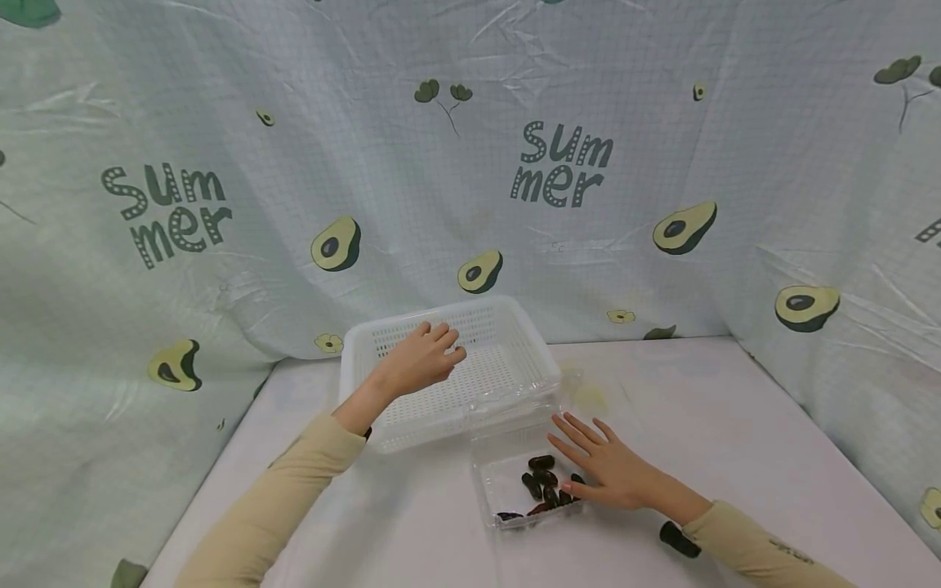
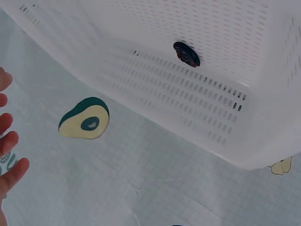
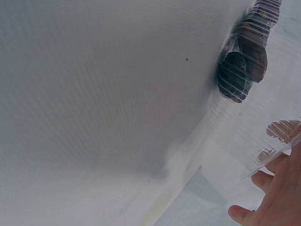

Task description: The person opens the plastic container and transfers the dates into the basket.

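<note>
My left hand [image 1: 425, 359] hovers over a white perforated plastic basket [image 1: 481, 390], fingers bent loosely and holding nothing visible. A single dark, wrinkled date [image 2: 186, 54] is inside that basket in the left wrist view; in the head view I cannot make it out. Several more dark dates [image 1: 545, 478] lie in a clear plastic clamshell box [image 1: 504, 482] in front of the basket. Spread out, my right hand [image 1: 616, 472] rests at the box's right edge, its fingers over the rim. Seen through the box's ribbed side are dates [image 3: 233, 77] in the right wrist view.
The box's clear lid [image 1: 515, 400] is folded back and overlaps the basket's near right corner. A white-covered table [image 1: 676, 408] lies beneath everything. Behind it and at both sides hangs a pale sheet [image 1: 412, 180] printed with avocados and lettering.
</note>
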`<state>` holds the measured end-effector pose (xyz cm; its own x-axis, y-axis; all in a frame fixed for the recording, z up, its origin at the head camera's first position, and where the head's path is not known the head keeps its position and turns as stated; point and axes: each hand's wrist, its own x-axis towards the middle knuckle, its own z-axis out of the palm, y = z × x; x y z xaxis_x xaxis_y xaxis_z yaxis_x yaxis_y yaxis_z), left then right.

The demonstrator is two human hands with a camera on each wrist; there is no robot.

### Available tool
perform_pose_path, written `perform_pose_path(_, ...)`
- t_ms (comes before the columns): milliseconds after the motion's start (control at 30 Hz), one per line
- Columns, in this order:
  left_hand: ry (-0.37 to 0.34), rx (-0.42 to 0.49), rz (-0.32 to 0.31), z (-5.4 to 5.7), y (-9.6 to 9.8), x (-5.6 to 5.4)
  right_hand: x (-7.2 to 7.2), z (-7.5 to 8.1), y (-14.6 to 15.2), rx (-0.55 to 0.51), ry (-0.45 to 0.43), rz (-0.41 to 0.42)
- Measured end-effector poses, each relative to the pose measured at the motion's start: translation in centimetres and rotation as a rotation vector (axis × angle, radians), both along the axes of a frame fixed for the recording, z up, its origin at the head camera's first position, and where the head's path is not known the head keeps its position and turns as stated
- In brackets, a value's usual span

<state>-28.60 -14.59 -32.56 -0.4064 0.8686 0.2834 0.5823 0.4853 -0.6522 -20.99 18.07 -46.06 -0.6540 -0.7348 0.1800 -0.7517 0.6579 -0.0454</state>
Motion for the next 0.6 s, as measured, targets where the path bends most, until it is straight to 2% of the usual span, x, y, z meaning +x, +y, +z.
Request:
perform_pose_path(133,0.016,0.034,-0.033,0.4,0.0,0.8,0.0,0.1,0.1,-0.007,-0.002,0.002)
perform_pose_path(333,0.062,0.08,-0.115,0.9,0.5,2.7,-0.2,0.1,0.3,-0.024,0.008,0.018)
perform_pose_path(600,0.09,0.077,-0.182,0.9,1.7,4.9,-0.9,-0.3,0.8,-0.029,0.044,0.038)
